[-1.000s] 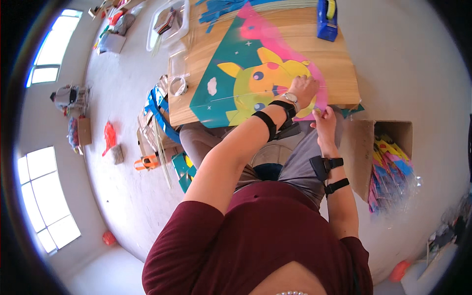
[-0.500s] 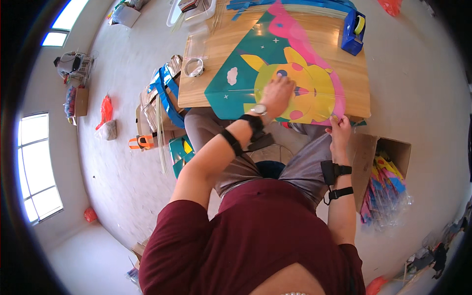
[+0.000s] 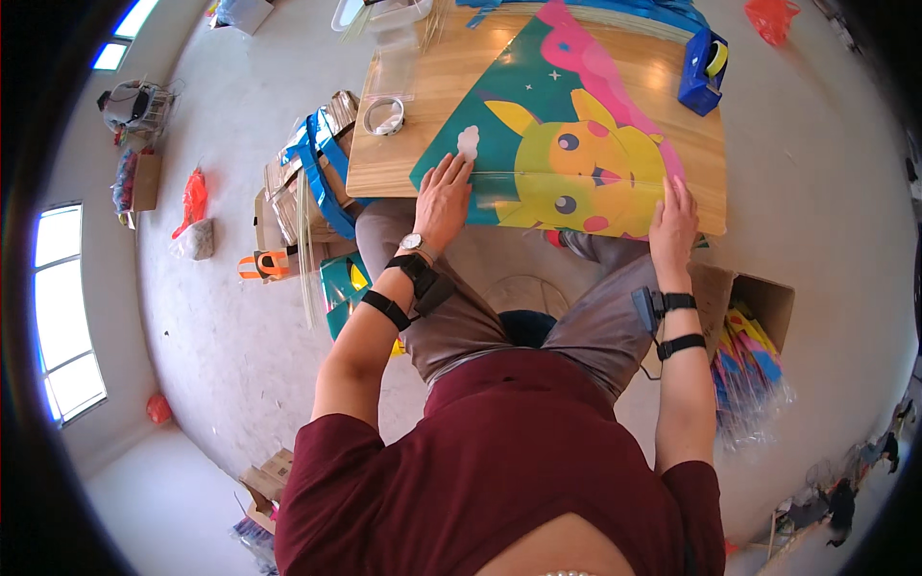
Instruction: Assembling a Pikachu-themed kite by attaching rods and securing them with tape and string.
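A printed kite sheet (image 3: 600, 144), green and pink with a yellow cartoon figure, lies on the wooden table (image 3: 384, 168), its lower edge along the table's near side. A thin straight line, rod-like, runs across the figure. My left hand (image 3: 445, 204) rests flat on the sheet's left corner, just below a white cloud print, fingers stretched out and nothing held. At the right corner, my right hand (image 3: 674, 226) lies on the pink border with its fingers extended. Both forearms wear black straps with small dark devices.
A blue tape dispenser (image 3: 700, 84) stands at the table's far right. On the left lies a tape roll (image 3: 384, 116). Blue strips (image 3: 624, 13) lie along the far edge. A cardboard box (image 3: 765, 305) with plastic-wrapped colourful pieces (image 3: 741, 370) sits at right; brown packages (image 3: 303, 192) lean at left.
My left hand has moved from the middle of the figure to the sheet's left corner and spread flat. My right hand has gone from pinching the near right edge to lying on the border.
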The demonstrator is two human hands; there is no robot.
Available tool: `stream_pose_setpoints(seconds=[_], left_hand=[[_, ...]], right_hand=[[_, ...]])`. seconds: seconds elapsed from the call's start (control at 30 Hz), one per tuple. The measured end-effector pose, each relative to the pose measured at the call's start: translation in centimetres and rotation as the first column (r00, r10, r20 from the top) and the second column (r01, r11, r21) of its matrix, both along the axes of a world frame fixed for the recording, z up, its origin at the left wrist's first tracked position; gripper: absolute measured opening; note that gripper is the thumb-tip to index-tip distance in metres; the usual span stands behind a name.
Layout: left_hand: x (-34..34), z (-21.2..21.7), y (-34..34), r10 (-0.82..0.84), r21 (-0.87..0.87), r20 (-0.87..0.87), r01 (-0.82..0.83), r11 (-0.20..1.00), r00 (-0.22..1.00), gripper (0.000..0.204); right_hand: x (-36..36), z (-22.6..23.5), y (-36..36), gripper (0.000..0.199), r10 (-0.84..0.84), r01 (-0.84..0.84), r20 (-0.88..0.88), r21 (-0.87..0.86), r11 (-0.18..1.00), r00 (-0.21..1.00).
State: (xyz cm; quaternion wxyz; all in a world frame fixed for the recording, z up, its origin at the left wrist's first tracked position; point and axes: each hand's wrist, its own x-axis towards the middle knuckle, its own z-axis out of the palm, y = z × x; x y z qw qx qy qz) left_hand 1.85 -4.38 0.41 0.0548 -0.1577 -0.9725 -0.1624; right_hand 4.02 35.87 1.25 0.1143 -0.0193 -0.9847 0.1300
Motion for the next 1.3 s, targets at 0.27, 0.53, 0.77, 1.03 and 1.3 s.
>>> stream_pose_setpoints(seconds=[0.27, 0.53, 0.77, 1.03, 1.3], left_hand=[[-1.1, -1.6, 0.5, 0.044, 0.052, -0.017, -0.043, 0.998, 0.999, 0.046], [-2.1, -1.2, 1.0, 0.019, 0.002, -0.043, -0.019, 1.000, 0.999, 0.043], [-4.8, -0.7, 1.9, -0.156, -0.069, -0.034, 0.154, 0.986, 0.987, 0.016], [-7.0, 0.1, 2.2, -0.346, -0.283, 0.076, 0.353, 0.892, 0.935, 0.008], [-7.9, -0.2, 1.9, -0.372, -0.235, 0.101, 0.385, 0.893, 0.923, 0.008]], right_hand=[[-2.0, -2.9, 0.8, 0.043, -0.045, 0.035, 0.095, 0.101, 0.994, 0.994], [-3.4, -3.6, 3.4, 0.046, 0.092, -0.099, 0.098, 0.070, 0.993, 0.991], [-4.3, -3.1, 3.0, 0.038, 0.245, -0.246, 0.028, 0.128, 0.961, 0.969], [-5.1, -2.8, 2.8, 0.033, 0.253, -0.261, 0.082, 0.118, 0.958, 0.964], [-5.4, -2.5, 2.7, 0.032, 0.226, -0.240, 0.126, 0.107, 0.965, 0.966]])
